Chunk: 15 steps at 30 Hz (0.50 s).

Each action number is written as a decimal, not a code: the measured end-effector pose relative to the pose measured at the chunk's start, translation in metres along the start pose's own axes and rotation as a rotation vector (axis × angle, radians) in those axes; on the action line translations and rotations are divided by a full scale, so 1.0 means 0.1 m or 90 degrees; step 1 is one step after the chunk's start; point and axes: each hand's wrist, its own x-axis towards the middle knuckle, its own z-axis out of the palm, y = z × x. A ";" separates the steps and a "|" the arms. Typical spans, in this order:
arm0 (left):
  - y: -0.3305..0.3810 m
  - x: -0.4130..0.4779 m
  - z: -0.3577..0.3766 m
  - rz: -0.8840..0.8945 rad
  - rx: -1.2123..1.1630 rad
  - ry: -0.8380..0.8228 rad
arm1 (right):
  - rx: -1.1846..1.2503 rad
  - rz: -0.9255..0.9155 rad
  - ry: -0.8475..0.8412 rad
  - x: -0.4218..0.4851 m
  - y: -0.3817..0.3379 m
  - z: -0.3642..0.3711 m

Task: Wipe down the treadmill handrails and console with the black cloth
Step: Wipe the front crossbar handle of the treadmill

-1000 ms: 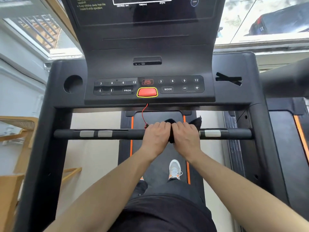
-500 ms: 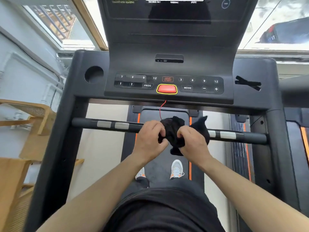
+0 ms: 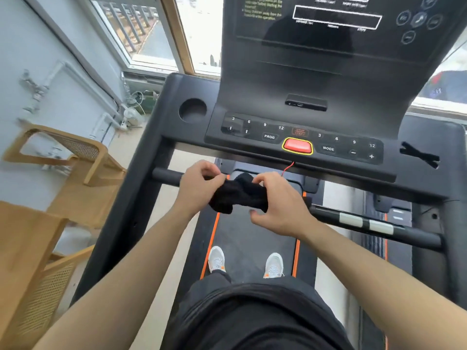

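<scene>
The black cloth [image 3: 238, 194] is bunched between both hands, in front of the treadmill's front handrail [image 3: 374, 224]. My left hand [image 3: 199, 185] grips the cloth's left end with curled fingers. My right hand [image 3: 276, 205] holds its right end, thumb underneath. The hands hide the bar's middle; its left stub [image 3: 165, 176] and its right part with silver sensor pads show. The console [image 3: 300, 140] with its buttons and red stop key [image 3: 297, 146] lies just beyond the hands.
A red safety cord [image 3: 288, 168] hangs from the console above the cloth. A cup holder [image 3: 192, 110] sits at the console's left. Wooden cane chairs [image 3: 63, 173] stand left of the treadmill. My feet [image 3: 217, 258] are on the belt. A second treadmill [image 3: 401, 223] is on the right.
Both hands lifted the cloth off the handrail and pulled it toward me, bunching and stretching it between them. The camera view swung left and tilted.
</scene>
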 end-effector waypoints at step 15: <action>-0.58 0.18 0.24 0.394 0.615 -0.218 | -0.279 0.032 0.005 0.06 0.08 0.58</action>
